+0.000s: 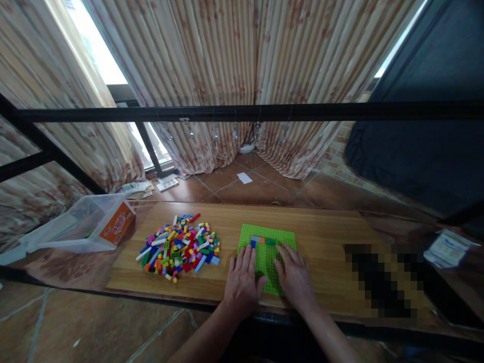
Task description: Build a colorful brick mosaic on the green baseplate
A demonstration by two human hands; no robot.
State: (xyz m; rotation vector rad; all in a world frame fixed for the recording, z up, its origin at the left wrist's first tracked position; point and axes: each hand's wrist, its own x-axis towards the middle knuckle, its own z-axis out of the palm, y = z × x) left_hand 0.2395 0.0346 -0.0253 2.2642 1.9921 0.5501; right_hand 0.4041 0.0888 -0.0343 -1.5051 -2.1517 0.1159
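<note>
A bright green studded baseplate (269, 282) lies on the wooden board in front of me. Near its far edge runs a short row of toy bricks: grey, an orange brick (262, 240) and a green brick (270, 241). A blue brick (253, 243) sits at the row's left end. My left hand (242, 282) rests over the plate's left side, fingers stretched out, their tips by the blue brick. Over the right side lies my right hand (297, 276), fingers apart, one fingertip beside the green brick; whether it touches is too small to tell.
Left of the plate spreads a pile of loose multicoloured bricks (179, 247) on the wooden board (333, 237). Farther left stands a clear plastic bin (83, 247) with an orange label. A blurred dark object (381, 282) and a white packet (448, 248) lie at the right. A black bar (234, 113) crosses behind.
</note>
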